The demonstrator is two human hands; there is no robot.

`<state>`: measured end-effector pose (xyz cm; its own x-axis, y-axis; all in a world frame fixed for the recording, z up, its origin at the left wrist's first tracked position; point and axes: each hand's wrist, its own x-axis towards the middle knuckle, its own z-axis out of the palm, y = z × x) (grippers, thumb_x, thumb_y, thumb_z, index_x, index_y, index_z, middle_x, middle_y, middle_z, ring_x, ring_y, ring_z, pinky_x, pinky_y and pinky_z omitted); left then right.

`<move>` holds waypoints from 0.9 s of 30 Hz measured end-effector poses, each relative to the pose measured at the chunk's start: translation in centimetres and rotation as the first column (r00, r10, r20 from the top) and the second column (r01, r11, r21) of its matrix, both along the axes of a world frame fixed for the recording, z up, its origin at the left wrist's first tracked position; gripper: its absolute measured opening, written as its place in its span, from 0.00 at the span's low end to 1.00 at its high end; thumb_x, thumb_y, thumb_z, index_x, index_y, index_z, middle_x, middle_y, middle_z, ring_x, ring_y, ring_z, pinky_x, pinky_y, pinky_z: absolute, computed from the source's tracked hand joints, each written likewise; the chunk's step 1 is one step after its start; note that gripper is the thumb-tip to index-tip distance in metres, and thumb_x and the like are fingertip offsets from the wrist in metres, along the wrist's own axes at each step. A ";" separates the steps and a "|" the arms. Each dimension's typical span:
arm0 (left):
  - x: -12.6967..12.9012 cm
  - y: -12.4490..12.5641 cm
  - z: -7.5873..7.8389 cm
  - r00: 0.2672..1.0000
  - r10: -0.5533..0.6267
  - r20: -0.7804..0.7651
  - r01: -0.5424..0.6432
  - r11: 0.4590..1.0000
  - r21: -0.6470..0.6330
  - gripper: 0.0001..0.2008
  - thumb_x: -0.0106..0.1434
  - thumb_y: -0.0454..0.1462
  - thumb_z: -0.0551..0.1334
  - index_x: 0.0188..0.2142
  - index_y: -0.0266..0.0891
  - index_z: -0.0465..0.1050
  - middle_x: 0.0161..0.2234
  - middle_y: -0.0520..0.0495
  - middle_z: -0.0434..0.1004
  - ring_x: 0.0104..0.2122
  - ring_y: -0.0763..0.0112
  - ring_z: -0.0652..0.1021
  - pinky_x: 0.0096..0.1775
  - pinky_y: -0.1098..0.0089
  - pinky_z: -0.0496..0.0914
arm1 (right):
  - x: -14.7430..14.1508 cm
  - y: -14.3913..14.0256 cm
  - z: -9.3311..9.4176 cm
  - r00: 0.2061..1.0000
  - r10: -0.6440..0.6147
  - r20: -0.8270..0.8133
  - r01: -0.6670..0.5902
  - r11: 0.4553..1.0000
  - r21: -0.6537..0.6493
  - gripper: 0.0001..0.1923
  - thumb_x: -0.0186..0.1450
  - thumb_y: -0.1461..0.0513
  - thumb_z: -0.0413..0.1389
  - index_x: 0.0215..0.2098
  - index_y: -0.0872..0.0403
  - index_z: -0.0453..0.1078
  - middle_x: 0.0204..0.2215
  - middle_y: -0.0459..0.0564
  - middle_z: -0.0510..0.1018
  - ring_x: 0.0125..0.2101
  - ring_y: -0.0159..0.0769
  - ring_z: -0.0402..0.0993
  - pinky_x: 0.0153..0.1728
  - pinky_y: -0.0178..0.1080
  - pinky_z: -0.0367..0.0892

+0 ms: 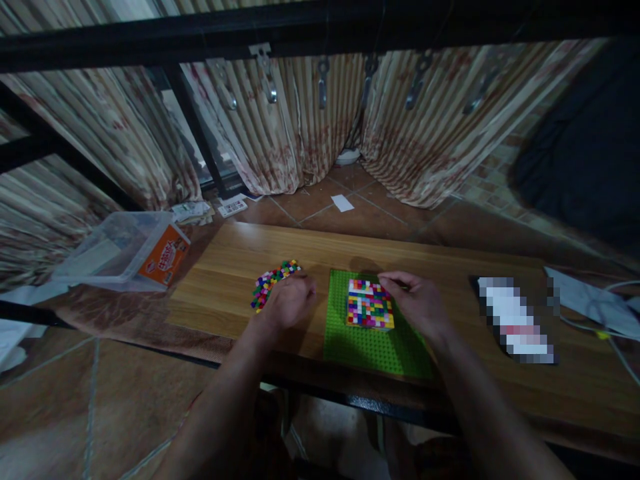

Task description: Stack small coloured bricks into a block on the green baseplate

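Brick block (370, 308): on green baseplate (375, 353), by the surface's (215, 287) near edge
Left hand (293, 298): beside loose bricks (265, 287) — fingers curled under, grip hidden
Right hand (414, 297): at block's far right corner — cannot tell fingers' grip

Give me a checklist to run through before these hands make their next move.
1. Green baseplate lying on the wooden table: ok.
2. Multicolored brick build sitting on the baseplate: ok.
3. Loose brick pile fully in sight: not ok, the left hand hides part of it.
4. Left hand holding a brick: cannot tell, its fingers are curled out of view.
5. Right hand near the build: ok, at its far right corner.
6. Brick between the right hand's fingertips: cannot tell, too small.
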<state>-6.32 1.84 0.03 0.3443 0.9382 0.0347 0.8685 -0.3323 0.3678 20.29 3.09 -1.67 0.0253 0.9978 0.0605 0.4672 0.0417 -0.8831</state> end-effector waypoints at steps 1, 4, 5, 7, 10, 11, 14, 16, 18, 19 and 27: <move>0.1 -0.1 0.1 1.000 -0.003 0.029 0.003 1.000 0.006 0.07 0.61 0.34 0.57 0.30 0.38 0.74 0.34 0.43 0.75 0.34 0.64 0.75 0.38 0.68 0.68 | 0.0 0.0 0.1 1.000 -0.008 -0.003 0.008 1.000 -0.004 0.12 0.60 0.53 0.58 0.36 0.49 0.79 0.37 0.50 0.83 0.38 0.43 0.78 0.41 0.45 0.70; 0.9 -0.4 0.5 0.977 -0.003 0.212 0.008 1.000 -0.022 0.08 0.63 0.36 0.57 0.32 0.39 0.74 0.33 0.45 0.75 0.33 0.66 0.75 0.38 0.69 0.67 | -0.3 -0.3 0.6 0.999 -0.037 -0.030 0.038 0.999 0.019 0.13 0.60 0.52 0.58 0.37 0.50 0.79 0.37 0.50 0.83 0.38 0.43 0.78 0.41 0.45 0.70; 1.3 -0.6 0.6 0.954 -0.002 0.299 0.018 0.999 -0.050 0.08 0.63 0.37 0.57 0.33 0.39 0.74 0.33 0.46 0.76 0.33 0.68 0.74 0.37 0.70 0.67 | -0.5 -0.4 0.9 0.998 -0.046 -0.045 0.048 0.998 0.044 0.13 0.60 0.52 0.59 0.37 0.50 0.79 0.37 0.51 0.83 0.38 0.43 0.78 0.41 0.45 0.70; 2.4 -1.1 0.9 0.876 0.022 0.482 0.056 0.988 -0.146 0.08 0.64 0.39 0.57 0.35 0.39 0.74 0.32 0.48 0.76 0.32 0.70 0.74 0.36 0.71 0.66 | -0.8 -0.8 1.6 0.997 -0.033 -0.075 0.042 0.992 0.117 0.12 0.60 0.52 0.59 0.36 0.50 0.79 0.36 0.50 0.82 0.38 0.42 0.78 0.41 0.45 0.70; 4.5 -2.0 1.1 0.655 0.145 0.742 0.143 0.940 -0.310 0.11 0.63 0.42 0.59 0.34 0.37 0.73 0.29 0.50 0.73 0.29 0.73 0.71 0.32 0.73 0.64 | -1.2 -1.6 2.6 0.989 0.110 -0.097 -0.086 0.971 0.221 0.10 0.60 0.54 0.61 0.37 0.47 0.78 0.39 0.49 0.81 0.40 0.41 0.76 0.44 0.44 0.70; 5.2 -2.2 1.1 0.547 0.191 0.815 0.201 0.915 -0.349 0.11 0.61 0.43 0.61 0.34 0.36 0.73 0.29 0.50 0.72 0.29 0.75 0.70 0.32 0.73 0.64 | -1.3 -1.9 2.9 0.978 0.184 -0.100 -0.155 0.957 0.245 0.09 0.60 0.55 0.62 0.38 0.46 0.78 0.40 0.48 0.80 0.42 0.40 0.76 0.45 0.44 0.70; 6.9 -2.9 1.3 0.238 0.385 0.892 0.351 0.822 -0.449 0.15 0.57 0.46 0.66 0.34 0.35 0.74 0.24 0.54 0.66 0.23 0.80 0.65 0.28 0.76 0.60 | -1.5 -2.6 3.1 0.926 0.352 -0.138 -0.305 0.911 0.276 0.09 0.60 0.58 0.63 0.39 0.44 0.78 0.41 0.47 0.79 0.44 0.39 0.75 0.45 0.42 0.70; 7.7 -3.3 1.4 0.083 0.533 0.842 0.415 0.750 -0.516 0.18 0.52 0.47 0.70 0.35 0.35 0.74 0.23 0.55 0.65 0.22 0.82 0.64 0.26 0.77 0.58 | -1.4 -2.9 3.0 0.908 0.380 -0.176 -0.326 0.905 0.273 0.09 0.60 0.59 0.63 0.40 0.43 0.78 0.41 0.47 0.78 0.44 0.39 0.75 0.45 0.41 0.71; 8.3 -3.4 1.5 -0.036 0.634 0.773 0.467 0.694 -0.547 0.20 0.48 0.45 0.73 0.35 0.35 0.74 0.25 0.54 0.68 0.22 0.82 0.65 0.27 0.77 0.60 | -1.4 -3.1 2.8 0.910 0.364 -0.198 -0.307 0.913 0.270 0.09 0.59 0.60 0.63 0.40 0.44 0.78 0.40 0.47 0.79 0.43 0.38 0.75 0.44 0.41 0.71; 8.6 -3.5 1.6 -0.082 0.660 0.746 0.491 0.678 -0.547 0.20 0.46 0.44 0.74 0.34 0.35 0.74 0.26 0.54 0.70 0.22 0.83 0.66 0.27 0.77 0.61 | -1.4 -3.1 2.8 0.914 0.352 -0.204 -0.292 0.917 0.273 0.10 0.59 0.60 0.64 0.40 0.44 0.78 0.40 0.47 0.79 0.42 0.38 0.75 0.44 0.41 0.71; 8.9 -3.0 1.5 -0.040 0.616 0.787 0.371 0.740 -0.561 0.17 0.52 0.47 0.70 0.32 0.34 0.75 0.23 0.55 0.68 0.19 0.84 0.62 0.23 0.78 0.57 | -1.4 -3.0 3.0 0.970 0.181 -0.161 -0.130 0.950 0.285 0.04 0.60 0.58 0.62 0.35 0.47 0.78 0.35 0.46 0.80 0.38 0.36 0.76 0.40 0.39 0.71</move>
<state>2.59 -1.19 1.58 0.3026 0.9158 -0.2641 -0.4991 0.3883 0.7747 18.86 0.08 1.38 -0.0925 0.9367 0.3376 0.2674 0.3499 -0.8978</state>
